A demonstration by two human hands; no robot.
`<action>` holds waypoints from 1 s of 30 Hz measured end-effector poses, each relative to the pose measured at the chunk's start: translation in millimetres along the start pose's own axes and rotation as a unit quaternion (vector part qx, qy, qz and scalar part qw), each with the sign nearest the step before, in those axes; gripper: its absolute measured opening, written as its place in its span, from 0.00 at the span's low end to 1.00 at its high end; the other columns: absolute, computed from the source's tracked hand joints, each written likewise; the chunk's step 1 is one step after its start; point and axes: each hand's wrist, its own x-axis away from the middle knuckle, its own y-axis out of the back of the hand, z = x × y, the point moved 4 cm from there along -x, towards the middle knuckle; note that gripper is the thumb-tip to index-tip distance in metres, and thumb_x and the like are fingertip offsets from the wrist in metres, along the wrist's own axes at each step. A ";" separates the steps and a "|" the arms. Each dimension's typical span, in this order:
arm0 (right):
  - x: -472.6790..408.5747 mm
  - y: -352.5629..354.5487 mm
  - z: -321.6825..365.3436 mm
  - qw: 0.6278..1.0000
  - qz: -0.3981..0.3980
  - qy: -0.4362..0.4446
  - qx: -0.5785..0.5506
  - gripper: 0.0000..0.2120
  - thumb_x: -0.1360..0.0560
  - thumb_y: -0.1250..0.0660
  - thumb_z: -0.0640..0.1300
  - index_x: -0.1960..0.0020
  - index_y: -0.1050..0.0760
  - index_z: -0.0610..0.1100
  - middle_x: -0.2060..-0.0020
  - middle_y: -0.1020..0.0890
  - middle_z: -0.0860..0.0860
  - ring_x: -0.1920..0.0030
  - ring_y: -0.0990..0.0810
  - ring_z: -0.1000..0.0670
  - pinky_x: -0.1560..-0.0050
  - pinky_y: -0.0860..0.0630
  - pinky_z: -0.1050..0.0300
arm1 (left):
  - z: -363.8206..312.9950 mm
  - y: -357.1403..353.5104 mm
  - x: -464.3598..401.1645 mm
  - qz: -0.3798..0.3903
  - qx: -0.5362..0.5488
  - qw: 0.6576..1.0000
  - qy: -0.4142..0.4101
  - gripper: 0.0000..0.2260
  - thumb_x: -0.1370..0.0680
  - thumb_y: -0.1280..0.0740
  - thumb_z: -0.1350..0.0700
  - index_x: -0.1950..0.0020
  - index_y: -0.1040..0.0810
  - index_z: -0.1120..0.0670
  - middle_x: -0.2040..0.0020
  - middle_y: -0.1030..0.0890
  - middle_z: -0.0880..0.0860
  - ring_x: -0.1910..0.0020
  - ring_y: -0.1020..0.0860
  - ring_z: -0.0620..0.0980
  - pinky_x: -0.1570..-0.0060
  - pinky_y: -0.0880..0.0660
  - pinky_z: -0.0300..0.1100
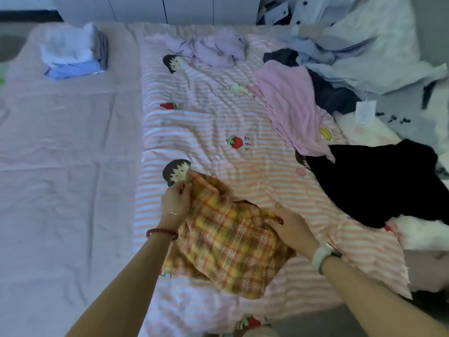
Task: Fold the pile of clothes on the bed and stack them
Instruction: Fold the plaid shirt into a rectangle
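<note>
L hand (175, 196) pinches plaid garment (226, 242) by its far corner; R hand (289, 226) grips its right edge. Garment lies near bed (60, 166) front edge; folded stack (73, 51) at far-left corner.

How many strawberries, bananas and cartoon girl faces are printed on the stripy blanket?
Strawberries: 4, two partly hidden
Bananas: 1
Girl faces: 3, one mostly covered
Total: 8

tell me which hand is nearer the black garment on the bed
Right. The right hand holds the plaid garment at its right edge, just left of the black garment. The left hand grips the plaid's far-left corner, well farther away.
</note>
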 end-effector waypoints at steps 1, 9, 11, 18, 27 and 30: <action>-12.5 31.9 17.4 0.998 -0.057 0.016 -0.023 0.07 0.22 0.38 0.47 0.50 0.23 0.46 0.60 0.21 0.48 0.58 0.23 0.47 0.64 0.31 0.59 | -27.6 11.4 -15.3 -0.026 0.035 0.999 -0.015 0.09 0.20 0.40 0.58 0.59 0.27 0.59 0.67 0.27 0.52 0.62 0.29 0.53 0.63 0.34 0.46; -30.1 282.6 192.7 0.857 -0.444 0.193 -0.175 0.09 0.22 0.39 0.39 0.48 0.22 0.36 0.55 0.20 0.44 0.53 0.22 0.44 0.53 0.29 0.60 | -301.2 158.2 -52.2 -0.140 0.364 0.889 -0.239 0.11 0.19 0.42 0.58 0.62 0.29 0.53 0.63 0.27 0.53 0.58 0.30 0.49 0.57 0.31 0.47; -13.4 323.1 227.8 0.802 -0.504 0.246 -0.206 0.09 0.22 0.39 0.38 0.46 0.23 0.35 0.52 0.20 0.42 0.51 0.22 0.45 0.46 0.26 0.56 | -344.8 194.7 -43.6 -0.148 0.417 0.851 -0.282 0.13 0.19 0.42 0.57 0.64 0.31 0.50 0.60 0.29 0.55 0.57 0.31 0.50 0.55 0.30 0.50; 3.4 315.2 227.5 0.769 -0.535 0.323 -0.135 0.11 0.25 0.36 0.34 0.43 0.24 0.38 0.44 0.24 0.40 0.43 0.25 0.45 0.48 0.31 0.67 | -309.3 193.6 -31.3 -0.139 0.476 0.822 -0.280 0.11 0.20 0.39 0.60 0.62 0.26 0.51 0.63 0.27 0.48 0.55 0.30 0.48 0.49 0.31 0.46; -8.2 54.8 26.9 0.979 0.187 -0.072 0.029 0.15 0.21 0.43 0.42 0.43 0.27 0.32 0.60 0.26 0.42 0.72 0.27 0.54 0.72 0.32 0.65 | 1.7 34.9 9.7 0.046 0.106 0.977 0.179 0.23 0.23 0.38 0.48 0.37 0.27 0.64 0.39 0.25 0.66 0.40 0.26 0.62 0.43 0.29 0.49; -1.7 23.0 -5.2 0.983 0.138 -0.115 0.039 0.14 0.21 0.45 0.40 0.51 0.26 0.30 0.53 0.23 0.32 0.56 0.23 0.38 0.63 0.37 0.58 | 40.2 18.8 22.8 0.037 0.009 0.981 0.188 0.21 0.23 0.37 0.60 0.31 0.33 0.64 0.33 0.32 0.66 0.38 0.29 0.62 0.42 0.31 0.49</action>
